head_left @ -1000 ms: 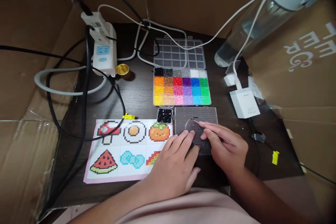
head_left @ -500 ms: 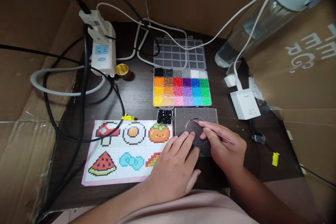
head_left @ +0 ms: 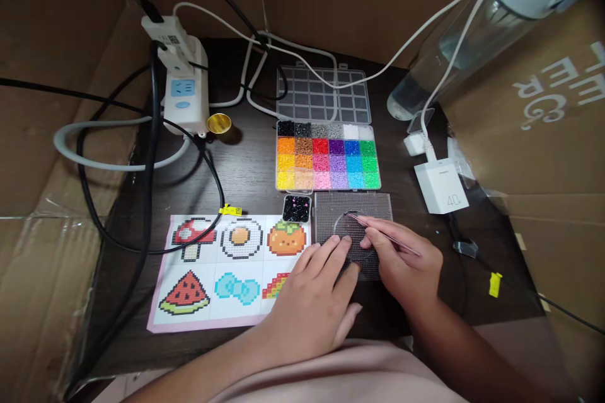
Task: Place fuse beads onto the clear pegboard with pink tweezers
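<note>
Pinched in my right hand point(head_left: 409, 267) is a pair of slim pinkish tweezers point(head_left: 394, 242), slanting left so that their tips meet the clear pegboard point(head_left: 373, 203). A dark speck shows at the tips, too small to name. My left hand point(head_left: 314, 302) lies open and flat, its fingertips on the board's left part and its palm over the pattern sheet's right edge. Beside the board's upper left corner stands a small clear box of black beads point(head_left: 297, 208) with a few pink ones. The pattern sheet point(head_left: 236, 318) shows pixel pictures, including a mushroom, an egg and a watermelon slice.
An open bead case point(head_left: 328, 156) with many colours sits behind the board. A power strip point(head_left: 185, 94) with looping cables and a gold cap point(head_left: 219, 124) are at left. To the right stand a white charger point(head_left: 442, 187) and a clear bottle point(head_left: 454, 56). Cardboard walls surround the table.
</note>
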`<state>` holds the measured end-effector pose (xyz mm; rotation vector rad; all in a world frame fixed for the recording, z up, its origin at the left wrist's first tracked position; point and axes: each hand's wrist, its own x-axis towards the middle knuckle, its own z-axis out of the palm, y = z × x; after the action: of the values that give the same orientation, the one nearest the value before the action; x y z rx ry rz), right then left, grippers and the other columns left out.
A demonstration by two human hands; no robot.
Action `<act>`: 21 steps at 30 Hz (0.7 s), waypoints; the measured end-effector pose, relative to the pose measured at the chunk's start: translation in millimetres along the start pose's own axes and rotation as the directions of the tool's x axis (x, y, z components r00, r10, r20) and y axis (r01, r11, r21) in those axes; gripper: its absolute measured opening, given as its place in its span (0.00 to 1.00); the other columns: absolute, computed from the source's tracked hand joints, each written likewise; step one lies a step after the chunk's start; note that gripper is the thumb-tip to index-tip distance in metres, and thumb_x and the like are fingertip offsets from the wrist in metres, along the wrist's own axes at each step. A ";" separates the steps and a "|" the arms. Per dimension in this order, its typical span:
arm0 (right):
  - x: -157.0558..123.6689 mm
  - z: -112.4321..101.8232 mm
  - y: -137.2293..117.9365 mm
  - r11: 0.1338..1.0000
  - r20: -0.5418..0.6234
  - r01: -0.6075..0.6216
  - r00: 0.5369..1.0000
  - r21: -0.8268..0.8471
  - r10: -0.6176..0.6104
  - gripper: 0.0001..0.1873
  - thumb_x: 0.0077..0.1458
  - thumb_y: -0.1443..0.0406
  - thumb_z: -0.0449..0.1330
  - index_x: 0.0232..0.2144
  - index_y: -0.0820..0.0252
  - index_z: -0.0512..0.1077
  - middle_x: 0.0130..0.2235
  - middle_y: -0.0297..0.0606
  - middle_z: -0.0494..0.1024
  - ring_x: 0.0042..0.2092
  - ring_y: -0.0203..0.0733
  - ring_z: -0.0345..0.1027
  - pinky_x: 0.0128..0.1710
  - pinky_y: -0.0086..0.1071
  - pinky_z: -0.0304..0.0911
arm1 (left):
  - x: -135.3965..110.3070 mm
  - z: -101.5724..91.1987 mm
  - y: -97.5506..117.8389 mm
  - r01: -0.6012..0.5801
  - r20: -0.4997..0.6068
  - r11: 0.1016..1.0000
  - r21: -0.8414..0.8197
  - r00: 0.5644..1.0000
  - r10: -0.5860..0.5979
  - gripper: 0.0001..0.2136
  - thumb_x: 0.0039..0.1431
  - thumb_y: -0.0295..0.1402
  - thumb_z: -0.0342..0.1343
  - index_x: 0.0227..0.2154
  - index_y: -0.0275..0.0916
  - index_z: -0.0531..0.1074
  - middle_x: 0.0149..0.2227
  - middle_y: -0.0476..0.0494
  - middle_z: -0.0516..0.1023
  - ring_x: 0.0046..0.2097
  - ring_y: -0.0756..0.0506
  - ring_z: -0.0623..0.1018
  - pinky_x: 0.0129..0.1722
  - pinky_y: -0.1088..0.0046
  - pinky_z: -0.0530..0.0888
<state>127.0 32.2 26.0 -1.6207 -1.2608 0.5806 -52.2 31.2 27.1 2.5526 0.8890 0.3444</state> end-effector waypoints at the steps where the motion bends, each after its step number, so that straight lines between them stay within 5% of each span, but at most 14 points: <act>1: -0.1 -0.2 -0.1 1.000 0.002 -0.001 1.000 -0.003 0.001 0.12 0.57 0.71 0.63 0.42 0.54 0.81 0.37 0.37 0.84 0.30 0.36 0.77 0.35 0.33 0.76 | -0.2 0.1 0.0 -0.001 -0.002 1.000 -0.001 1.000 0.001 0.21 0.63 0.41 0.54 0.55 0.36 0.68 0.64 0.31 0.62 0.66 0.35 0.61 0.63 0.53 0.63; 21: 3.1 0.7 -5.8 0.999 0.050 0.039 0.998 -0.012 -0.038 0.11 0.57 0.70 0.62 0.40 0.54 0.82 0.41 0.39 0.84 0.27 0.36 0.77 0.32 0.32 0.78 | 0.4 -1.0 -1.1 -0.004 -0.010 1.000 -0.027 1.000 0.004 0.22 0.62 0.41 0.56 0.56 0.36 0.67 0.63 0.31 0.64 0.65 0.35 0.63 0.62 0.54 0.63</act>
<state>124.9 35.3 31.5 -1.5979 -1.3319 0.5935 -52.9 32.5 27.6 2.5300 0.8771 0.3687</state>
